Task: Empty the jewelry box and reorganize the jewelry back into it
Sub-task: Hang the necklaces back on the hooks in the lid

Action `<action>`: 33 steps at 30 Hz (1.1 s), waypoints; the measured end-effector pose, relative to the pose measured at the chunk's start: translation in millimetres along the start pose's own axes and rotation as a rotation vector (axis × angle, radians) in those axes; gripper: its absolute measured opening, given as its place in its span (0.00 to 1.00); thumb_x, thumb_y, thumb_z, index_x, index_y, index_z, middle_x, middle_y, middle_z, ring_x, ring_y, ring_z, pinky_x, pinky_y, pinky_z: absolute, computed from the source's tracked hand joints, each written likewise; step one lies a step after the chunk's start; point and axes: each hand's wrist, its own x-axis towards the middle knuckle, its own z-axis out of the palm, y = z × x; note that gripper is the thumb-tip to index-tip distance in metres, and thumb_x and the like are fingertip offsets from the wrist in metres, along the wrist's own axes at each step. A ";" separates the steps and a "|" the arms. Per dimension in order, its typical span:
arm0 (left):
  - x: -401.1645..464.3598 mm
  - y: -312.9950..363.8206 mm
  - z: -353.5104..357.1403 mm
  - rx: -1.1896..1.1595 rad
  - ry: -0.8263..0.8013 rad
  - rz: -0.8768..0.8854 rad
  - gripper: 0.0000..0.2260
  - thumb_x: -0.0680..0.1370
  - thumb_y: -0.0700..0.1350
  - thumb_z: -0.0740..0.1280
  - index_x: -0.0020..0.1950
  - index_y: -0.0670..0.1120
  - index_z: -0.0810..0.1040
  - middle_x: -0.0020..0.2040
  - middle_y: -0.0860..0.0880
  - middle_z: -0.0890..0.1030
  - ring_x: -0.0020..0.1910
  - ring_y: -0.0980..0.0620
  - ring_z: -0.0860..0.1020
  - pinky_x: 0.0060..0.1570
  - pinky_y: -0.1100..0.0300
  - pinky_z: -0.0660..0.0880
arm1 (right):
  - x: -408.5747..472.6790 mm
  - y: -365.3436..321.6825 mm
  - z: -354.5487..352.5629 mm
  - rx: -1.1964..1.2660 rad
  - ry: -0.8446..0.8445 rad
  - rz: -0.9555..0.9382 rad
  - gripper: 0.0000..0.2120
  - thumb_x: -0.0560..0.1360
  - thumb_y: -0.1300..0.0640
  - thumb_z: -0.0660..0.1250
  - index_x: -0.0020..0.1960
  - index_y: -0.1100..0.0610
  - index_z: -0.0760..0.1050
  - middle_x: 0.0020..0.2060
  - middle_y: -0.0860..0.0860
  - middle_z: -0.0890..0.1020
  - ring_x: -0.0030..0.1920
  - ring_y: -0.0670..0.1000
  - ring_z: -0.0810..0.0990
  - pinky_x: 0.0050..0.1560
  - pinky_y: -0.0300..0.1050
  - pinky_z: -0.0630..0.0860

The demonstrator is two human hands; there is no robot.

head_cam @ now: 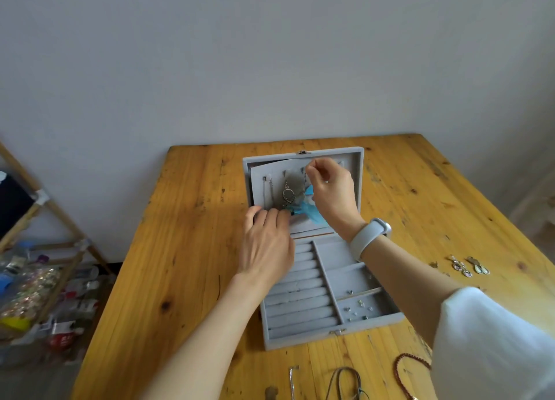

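Grey velvet-lined rectangular jewelry box (312, 297) open on the yellow-brown wooden plank surface (192, 249), lid (354, 165) upright at the far side. Lid's inner panel carries a row of hooks. Silver necklace with an oval openwork pendant (288, 193) hangs from a hook, just left of the right hand (330, 189). Right hand raised at the hook row, thumb and forefinger pinched together on a thin chain; the chain itself is too fine to follow. Turquoise feather-like pendant (306, 208) hangs directly below that grip, between the two hands. Left hand (267, 243) lies with fingers straight, fingertips pressing the lower part of the panel, touching the feather's left end. Below the left hand: ring-roll rows (300, 306). Below the right wrist: compartments, nearest one holding small stud earrings (359, 308). Pale grey wristband (368, 236) on right wrist. Right of the right forearm, on the surface: silver drop earrings (468, 266). Near edge: reddish-brown bead strand (411, 366), dark cord necklace (345, 381).
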 end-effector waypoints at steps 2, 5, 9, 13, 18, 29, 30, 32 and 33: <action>-6.2 -4.2 -1.9 -0.048 0.020 0.024 0.15 0.70 0.43 0.55 0.49 0.42 0.78 0.40 0.47 0.79 0.44 0.46 0.78 0.62 0.52 0.64 | -2.3 1.4 6.4 -0.013 0.056 0.020 0.07 0.75 0.61 0.62 0.39 0.55 0.74 0.32 0.47 0.76 0.35 0.47 0.73 0.42 0.44 0.70; -12.5 -9.5 -3.3 -0.046 -0.011 0.051 0.16 0.70 0.42 0.55 0.52 0.42 0.77 0.46 0.48 0.81 0.54 0.45 0.76 0.67 0.49 0.60 | -3.8 1.1 16.8 0.020 0.098 0.049 0.06 0.75 0.59 0.63 0.40 0.55 0.76 0.34 0.49 0.77 0.37 0.48 0.74 0.41 0.42 0.69; -12.5 -13.3 -2.3 -0.084 -0.008 0.082 0.17 0.69 0.42 0.56 0.54 0.42 0.76 0.49 0.47 0.81 0.58 0.45 0.74 0.67 0.49 0.60 | -3.7 -3.1 29.0 0.089 0.194 0.073 0.06 0.75 0.59 0.64 0.44 0.60 0.79 0.37 0.52 0.80 0.40 0.49 0.76 0.44 0.42 0.70; -16.7 -16.1 -1.7 -0.133 0.011 0.118 0.16 0.69 0.39 0.60 0.56 0.41 0.75 0.50 0.46 0.81 0.57 0.46 0.73 0.67 0.47 0.62 | -6.6 -4.0 38.5 0.086 0.270 0.069 0.06 0.75 0.60 0.65 0.45 0.59 0.80 0.42 0.53 0.82 0.45 0.51 0.78 0.48 0.41 0.71; -16.5 -19.9 -0.4 -0.172 0.005 0.130 0.17 0.70 0.39 0.57 0.55 0.40 0.78 0.50 0.46 0.81 0.57 0.46 0.73 0.68 0.49 0.61 | -12.5 5.8 44.1 -0.054 0.257 -0.050 0.06 0.75 0.60 0.63 0.48 0.58 0.79 0.44 0.53 0.81 0.46 0.54 0.78 0.45 0.43 0.71; 31.2 -37.0 -13.5 -0.933 0.135 -0.540 0.31 0.76 0.43 0.64 0.75 0.46 0.52 0.72 0.43 0.60 0.69 0.48 0.64 0.69 0.51 0.62 | -23.2 27.2 34.5 -0.237 0.090 -0.298 0.15 0.75 0.62 0.64 0.62 0.59 0.74 0.49 0.54 0.79 0.53 0.55 0.74 0.45 0.46 0.73; 40.0 -41.3 -14.0 -1.031 0.064 -0.600 0.32 0.77 0.44 0.65 0.75 0.47 0.50 0.72 0.45 0.63 0.68 0.50 0.66 0.68 0.52 0.65 | -23.1 26.7 34.1 -0.230 0.090 -0.286 0.15 0.75 0.61 0.65 0.61 0.59 0.74 0.50 0.54 0.79 0.53 0.55 0.74 0.46 0.45 0.72; 49.7 -46.5 -17.9 -0.994 0.019 -0.591 0.27 0.77 0.42 0.64 0.74 0.46 0.57 0.67 0.46 0.70 0.60 0.57 0.73 0.61 0.68 0.68 | -24.0 25.8 33.6 -0.215 0.083 -0.264 0.13 0.74 0.61 0.65 0.59 0.59 0.74 0.51 0.54 0.78 0.53 0.54 0.74 0.47 0.43 0.72; 51.4 -46.9 -19.5 -0.930 0.049 -0.567 0.23 0.78 0.41 0.64 0.72 0.45 0.63 0.63 0.47 0.73 0.53 0.63 0.73 0.53 0.78 0.67 | -24.7 25.7 33.3 -0.221 0.082 -0.274 0.12 0.74 0.61 0.66 0.57 0.59 0.75 0.51 0.54 0.78 0.52 0.54 0.74 0.46 0.44 0.73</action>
